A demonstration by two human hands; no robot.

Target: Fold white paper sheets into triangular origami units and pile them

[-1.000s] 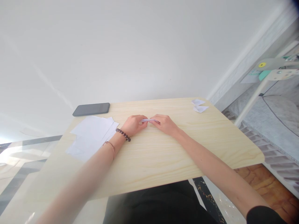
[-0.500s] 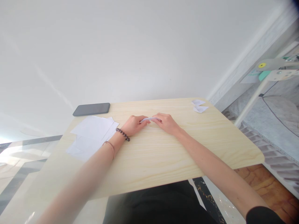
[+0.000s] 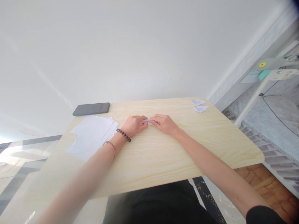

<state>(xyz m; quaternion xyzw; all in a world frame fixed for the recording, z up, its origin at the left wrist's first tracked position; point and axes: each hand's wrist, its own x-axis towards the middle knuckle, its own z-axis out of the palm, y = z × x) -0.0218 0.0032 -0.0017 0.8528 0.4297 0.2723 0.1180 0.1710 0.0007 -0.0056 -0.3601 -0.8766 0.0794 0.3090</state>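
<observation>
Your left hand and right hand pinch a slim, pale white piece of paper between thumbs and fingers, fingertips almost meeting over the middle of a pale, wood-grained tabletop with rounded corners. Whether the paper touches the surface cannot be told. A bracelet of round, dark beads and a thin, copper-coloured bangle circle your left arm. Flat, smooth white paper sheets overlap beside that arm, below a black, rectangular phone; two small, angular white paper pieces lie near the far right corner.

Half a second earlier, the held paper bows upward in your grip; now it looks nearly straight, and your fingertips sit closer together. Seen almost edge-on, it has its long axis running left to right, roughly along the tabletop's far edge, its ends hidden in your fingers.
</observation>
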